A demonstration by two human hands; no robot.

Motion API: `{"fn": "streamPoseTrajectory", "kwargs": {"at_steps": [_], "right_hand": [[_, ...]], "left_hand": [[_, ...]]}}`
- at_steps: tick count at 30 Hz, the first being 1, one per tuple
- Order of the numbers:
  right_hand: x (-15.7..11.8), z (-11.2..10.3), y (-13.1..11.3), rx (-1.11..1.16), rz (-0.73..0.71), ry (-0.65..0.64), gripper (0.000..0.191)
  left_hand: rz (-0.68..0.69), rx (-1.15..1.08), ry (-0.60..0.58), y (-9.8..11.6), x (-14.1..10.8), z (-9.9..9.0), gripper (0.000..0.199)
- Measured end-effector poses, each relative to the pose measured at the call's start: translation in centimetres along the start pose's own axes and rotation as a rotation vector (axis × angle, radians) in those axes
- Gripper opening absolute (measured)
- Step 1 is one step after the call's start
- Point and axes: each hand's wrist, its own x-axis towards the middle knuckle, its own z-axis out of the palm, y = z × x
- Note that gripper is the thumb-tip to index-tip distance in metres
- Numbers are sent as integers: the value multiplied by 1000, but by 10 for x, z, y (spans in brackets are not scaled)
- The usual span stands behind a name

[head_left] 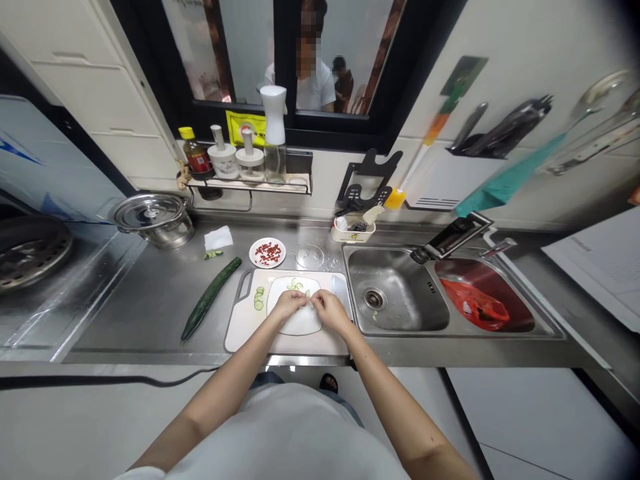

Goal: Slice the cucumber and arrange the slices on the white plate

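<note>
Above a white square plate (300, 325), my left hand (290, 304) and my right hand (330, 309) meet with fingertips pinched on a thin pale-green cucumber slice (308, 293). More cucumber pieces (295, 284) lie near the plate's far edge. The plate rests on a cutting board (250, 330). Left of the plate, a short row of cucumber slices (259, 299) sits on the board. A knife blade (341, 291) appears to lie along the board's right side, its handle partly hidden by my right arm. A whole cucumber (211, 299) lies on the counter to the left.
Behind the board stands a small plate of chopped red pieces (268, 253). A lidded steel pot (155, 220) is at the back left, near a white paper (219, 238). To the right is a double sink (400, 327) with a red plastic bag (473, 305). A condiment shelf (250, 183) hangs behind.
</note>
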Motion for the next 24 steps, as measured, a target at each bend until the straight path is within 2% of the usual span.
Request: {"fn": "streamPoseTrajectory", "kwargs": {"at_steps": [7, 13, 18, 24], "right_hand": [[-1, 9, 1, -85, 138, -61, 21], [0, 13, -4, -303, 190, -132, 22], [5, 21, 0, -437, 190, -183, 25], [7, 29, 5, -548, 164, -169, 26]], "left_hand": [[-50, 148, 0, -11, 9, 3, 17], [-112, 508, 8, -8, 14, 7, 12], [-24, 788, 98, -16, 22, 11, 12], [62, 907, 123, -26, 23, 14, 14]]}}
